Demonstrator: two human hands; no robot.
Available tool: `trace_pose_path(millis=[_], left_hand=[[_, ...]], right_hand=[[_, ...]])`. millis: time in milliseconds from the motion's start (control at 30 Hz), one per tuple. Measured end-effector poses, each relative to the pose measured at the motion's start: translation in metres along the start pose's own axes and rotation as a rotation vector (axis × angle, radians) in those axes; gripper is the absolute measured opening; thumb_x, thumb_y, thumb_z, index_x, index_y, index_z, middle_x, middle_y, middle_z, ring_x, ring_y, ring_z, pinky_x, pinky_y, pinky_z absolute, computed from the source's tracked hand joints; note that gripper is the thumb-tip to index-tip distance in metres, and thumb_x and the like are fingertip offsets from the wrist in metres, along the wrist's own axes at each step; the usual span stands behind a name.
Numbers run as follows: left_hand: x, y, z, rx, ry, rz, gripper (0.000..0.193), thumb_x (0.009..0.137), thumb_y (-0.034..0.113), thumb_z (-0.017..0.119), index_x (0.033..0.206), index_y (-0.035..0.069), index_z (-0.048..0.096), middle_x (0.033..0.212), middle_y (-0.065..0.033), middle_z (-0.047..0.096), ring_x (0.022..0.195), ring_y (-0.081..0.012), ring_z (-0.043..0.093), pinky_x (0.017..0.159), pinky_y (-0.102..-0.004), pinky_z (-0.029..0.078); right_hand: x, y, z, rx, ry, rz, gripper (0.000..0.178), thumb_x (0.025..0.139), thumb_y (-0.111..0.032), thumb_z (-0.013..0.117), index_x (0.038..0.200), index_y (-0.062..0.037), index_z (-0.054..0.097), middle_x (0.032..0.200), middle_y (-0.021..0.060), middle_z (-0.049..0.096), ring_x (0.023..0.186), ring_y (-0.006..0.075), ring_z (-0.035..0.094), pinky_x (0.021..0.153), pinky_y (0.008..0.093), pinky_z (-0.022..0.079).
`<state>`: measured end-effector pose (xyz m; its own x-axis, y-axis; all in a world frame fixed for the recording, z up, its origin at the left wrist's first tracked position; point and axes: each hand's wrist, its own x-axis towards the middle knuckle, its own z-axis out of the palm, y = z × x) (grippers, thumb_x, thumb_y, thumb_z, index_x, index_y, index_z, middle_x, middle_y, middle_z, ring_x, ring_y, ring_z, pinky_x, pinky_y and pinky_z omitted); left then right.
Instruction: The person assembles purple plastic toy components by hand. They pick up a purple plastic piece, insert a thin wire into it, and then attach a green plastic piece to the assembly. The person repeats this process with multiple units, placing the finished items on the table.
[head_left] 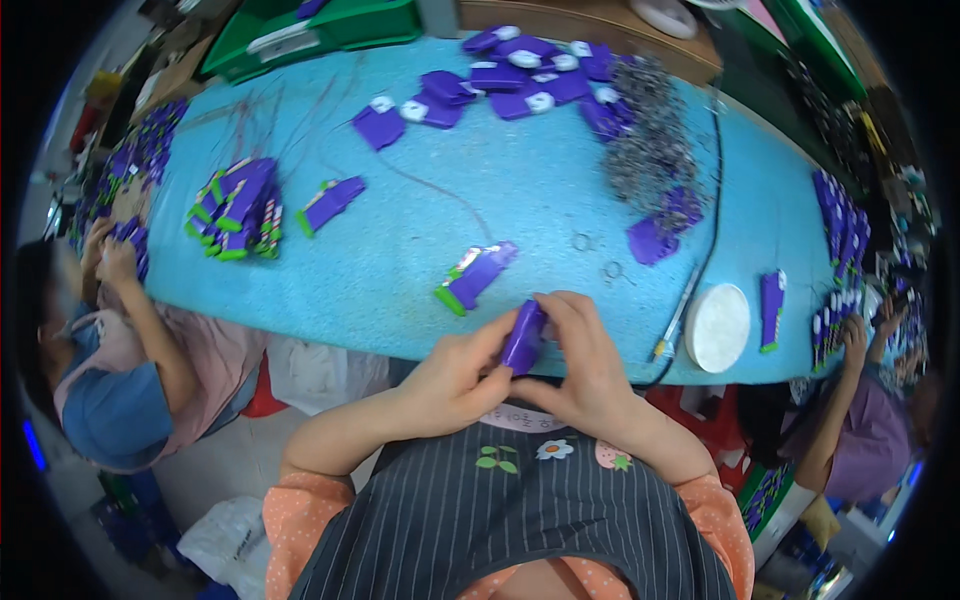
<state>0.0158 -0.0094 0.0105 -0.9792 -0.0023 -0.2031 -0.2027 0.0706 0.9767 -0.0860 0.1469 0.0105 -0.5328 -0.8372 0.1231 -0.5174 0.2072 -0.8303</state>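
Close to the table's near edge, my left hand (458, 368) and my right hand (588, 368) are both closed on a small purple plastic shell (523, 342). It stands tilted between my fingers, which cover part of its lower end. Just beyond my hands lies a purple piece with a green end (475, 278), and a thin wire trails away from it. Another purple-and-green piece (332, 205) rests farther left, beside a stacked heap of similar pieces (238, 208) with thin wires running out behind.
Purple shells with white round parts (520, 75) are piled at the back. Right of them sits a tangled heap of small metal wire parts (650, 140). A white round dish (718, 328) and a thin corded tool (680, 312) lie at right. Co-workers sit on both sides.
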Motion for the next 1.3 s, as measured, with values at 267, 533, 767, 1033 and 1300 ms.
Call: trace_pose_path(millis=[267,533,767,1033,1300], left_hand=[[-0.02,-0.027,-0.048,-0.517,0.414,-0.049,0.03,0.093,0.008,0.045,0.121,-0.003,0.042,0.103,-0.0163,0.062,0.09,-0.023,0.064,0.074,-0.0318,0.055],[-0.025,-0.032,-0.065,-0.575,0.456,-0.04,0.029,0.096,0.018,0.041,0.119,0.0,0.043,0.105,-0.019,0.062,0.083,-0.0236,0.064,0.068,-0.0301,0.052],[-0.016,-0.044,-0.036,-0.84,0.468,-0.085,0.034,0.096,0.021,0.044,0.124,0.001,0.04,0.114,-0.0182,0.057,0.096,-0.0265,0.062,0.084,-0.0372,0.05],[0.035,-0.025,0.014,-1.002,0.447,0.041,0.032,0.099,0.025,0.037,0.121,0.003,0.042,0.115,-0.0187,0.056,0.106,-0.0277,0.058,0.089,-0.0418,0.049],[0.026,-0.018,0.006,-0.873,0.344,-0.017,0.03,0.099,0.026,0.037,0.117,0.002,0.042,0.097,-0.014,0.062,0.081,-0.0194,0.065,0.071,-0.0311,0.054]], right_hand=[[0.016,0.006,-0.001,-0.272,-0.013,-0.072,0.072,0.062,-0.01,0.078,0.122,0.0058,0.041,0.119,0.023,0.045,0.107,0.0394,0.048,0.089,0.043,0.042],[0.058,0.002,0.056,-0.548,-0.17,-0.206,0.054,0.071,-0.023,0.071,0.114,0.0024,0.051,0.103,0.0138,0.052,0.09,0.027,0.053,0.073,0.0354,0.044],[0.036,0.001,0.022,-0.06,0.106,-0.298,0.034,0.08,-0.006,0.059,0.112,0.0033,0.053,0.099,0.013,0.053,0.087,0.0236,0.053,0.073,0.0288,0.044],[-0.006,0.019,0.025,1.129,0.286,0.205,0.019,0.093,-0.004,0.047,0.111,0.0014,0.05,0.106,0.0087,0.053,0.094,0.014,0.052,0.079,0.03,0.046],[-0.023,0.02,0.018,1.029,-0.273,0.467,0.015,0.092,-0.006,0.05,0.106,0.0012,0.051,0.1,0.0095,0.061,0.09,0.0159,0.061,0.078,0.0284,0.05]])
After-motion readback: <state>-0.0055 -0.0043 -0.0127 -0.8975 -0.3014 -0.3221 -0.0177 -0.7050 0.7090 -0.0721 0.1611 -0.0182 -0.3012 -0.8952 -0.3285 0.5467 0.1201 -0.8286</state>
